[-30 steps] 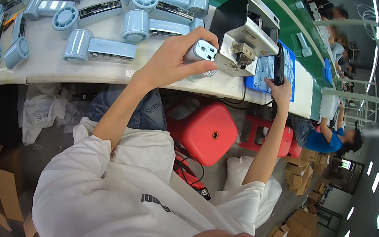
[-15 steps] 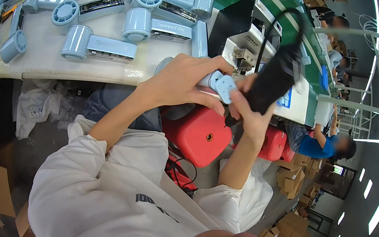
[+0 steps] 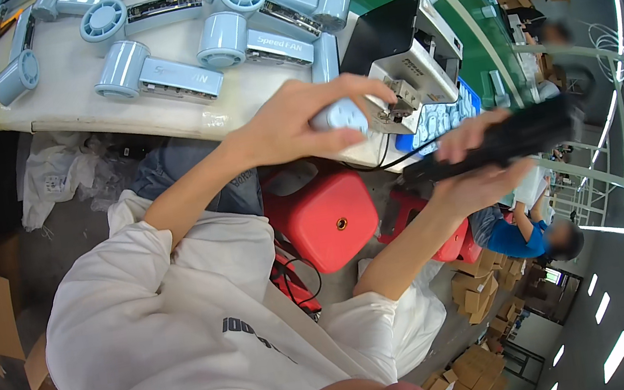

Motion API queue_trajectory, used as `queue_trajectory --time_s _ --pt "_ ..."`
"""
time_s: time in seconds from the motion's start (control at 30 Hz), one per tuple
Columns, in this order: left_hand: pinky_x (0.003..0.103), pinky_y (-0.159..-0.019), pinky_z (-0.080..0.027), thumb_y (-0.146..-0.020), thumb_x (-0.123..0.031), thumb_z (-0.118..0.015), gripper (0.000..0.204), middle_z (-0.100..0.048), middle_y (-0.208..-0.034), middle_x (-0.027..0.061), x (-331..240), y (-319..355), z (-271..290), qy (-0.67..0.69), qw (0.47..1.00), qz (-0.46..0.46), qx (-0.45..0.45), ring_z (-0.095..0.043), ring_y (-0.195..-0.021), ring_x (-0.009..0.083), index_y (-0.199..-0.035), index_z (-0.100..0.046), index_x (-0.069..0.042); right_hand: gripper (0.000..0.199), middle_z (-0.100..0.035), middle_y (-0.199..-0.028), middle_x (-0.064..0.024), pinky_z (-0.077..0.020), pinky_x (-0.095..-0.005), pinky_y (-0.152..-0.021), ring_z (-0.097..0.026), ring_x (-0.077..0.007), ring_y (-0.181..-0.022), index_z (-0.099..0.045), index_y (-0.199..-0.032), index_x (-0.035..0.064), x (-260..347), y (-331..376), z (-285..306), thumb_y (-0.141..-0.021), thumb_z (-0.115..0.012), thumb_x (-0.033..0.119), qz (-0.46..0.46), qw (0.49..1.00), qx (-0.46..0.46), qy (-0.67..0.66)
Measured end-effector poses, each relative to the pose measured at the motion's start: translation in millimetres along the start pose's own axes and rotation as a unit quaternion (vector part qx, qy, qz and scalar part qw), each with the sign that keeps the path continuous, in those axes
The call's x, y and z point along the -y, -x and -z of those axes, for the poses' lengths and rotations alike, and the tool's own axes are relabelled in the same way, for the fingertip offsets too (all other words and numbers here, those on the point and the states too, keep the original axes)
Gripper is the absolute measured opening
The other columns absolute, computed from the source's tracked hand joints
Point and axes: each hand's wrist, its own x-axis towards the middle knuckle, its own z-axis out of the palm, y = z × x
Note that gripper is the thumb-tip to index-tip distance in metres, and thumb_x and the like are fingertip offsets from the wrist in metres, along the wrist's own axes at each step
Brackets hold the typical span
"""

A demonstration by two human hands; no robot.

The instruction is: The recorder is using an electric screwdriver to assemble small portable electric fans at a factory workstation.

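Note:
My left hand (image 3: pixel 282 128) is closed around a light blue handheld fan (image 3: pixel 340 116) near the table's front edge. Its end faces right, and the fingers and palm hide much of its body. Off to the right, my right hand (image 3: pixel 479 180) grips a black electric screwdriver (image 3: pixel 517 136) with a cable, blurred by motion and apart from the fan. Between and beyond the hands stands a black and white screw feeder (image 3: pixel 424 57), with a small metal mechanism at its front. My left index finger reaches out near that mechanism.
Several light blue handheld fans (image 3: pixel 278 47) lie on the white table (image 3: pixel 179 116), some with circuit boards exposed. A blue tray (image 3: pixel 438 123) of small pale parts sits beside the feeder. Red stools (image 3: pixel 332 220) stand below. Another person (image 3: pixel 524 237) works farther right, near cardboard boxes (image 3: pixel 478 283).
My right hand has swung the screwdriver right, away from the fan, and tilted it nearly level. My left hand keeps the fan, turned slightly, with its index finger now extended. The blue tray has come into view.

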Motion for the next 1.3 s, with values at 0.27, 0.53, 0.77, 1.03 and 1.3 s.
queue_trajectory --time_s 0.27,0.53,0.77,1.03,1.3 --pt "0.027 -0.069 -0.045 -0.081 -0.039 -0.063 0.038 -0.061 -0.088 0.0090 18 6 5 -0.028 0.996 -0.037 -0.079 -0.059 -0.076 0.0171 -0.094 -0.057 -0.003 0.071 -0.039 -0.059 -0.0028 -0.0332 -0.0242 -0.038 -0.036 -0.0110 -0.041 -0.044 -0.096 0.0070 -27 -49 0 -0.079 -0.028 0.075 0.218 0.958 -0.163 0.093" --pt "0.027 -0.073 -0.043 -0.078 -0.029 -0.068 0.035 -0.060 -0.095 0.0095 18 1 7 -0.026 0.997 -0.051 -0.056 -0.058 -0.085 0.0185 -0.098 -0.054 -0.005 0.078 -0.041 -0.058 -0.0048 -0.0345 -0.0257 -0.040 -0.038 -0.0129 -0.041 -0.045 -0.097 0.0016 -46 -49 -8 -0.080 -0.021 0.075 0.222 0.955 -0.144 0.135" --pt "0.028 -0.074 -0.044 -0.077 -0.027 -0.069 0.035 -0.060 -0.095 0.0095 16 0 10 -0.029 0.997 -0.052 -0.055 -0.058 -0.085 0.0185 -0.099 -0.054 -0.005 0.078 -0.041 -0.057 -0.0041 -0.0344 -0.0260 -0.040 -0.037 -0.0130 -0.041 -0.046 -0.098 0.0035 -46 -46 -14 -0.079 -0.022 0.076 0.203 0.958 -0.125 0.161" --pt "0.026 -0.072 -0.045 -0.075 -0.022 -0.070 0.032 -0.061 -0.094 0.0073 11 1 8 -0.009 0.999 0.012 -0.040 -0.060 -0.083 0.0169 -0.098 -0.057 -0.005 0.067 -0.040 -0.060 0.0021 -0.0262 -0.0209 -0.035 -0.035 -0.0070 -0.042 -0.051 -0.089 0.0078 29 -32 -41 -0.072 -0.049 0.072 0.206 0.975 0.065 -0.047" --pt "0.026 -0.074 -0.045 -0.073 -0.023 -0.071 0.035 -0.062 -0.093 0.0061 9 1 11 -0.020 0.999 0.011 -0.039 -0.061 -0.085 0.0168 -0.099 -0.056 -0.005 0.079 -0.041 -0.065 0.0009 -0.0293 -0.0248 -0.039 -0.037 -0.0089 -0.044 -0.050 -0.091 0.0068 31 -44 -105 -0.063 -0.048 0.081 0.167 0.949 0.237 -0.126"
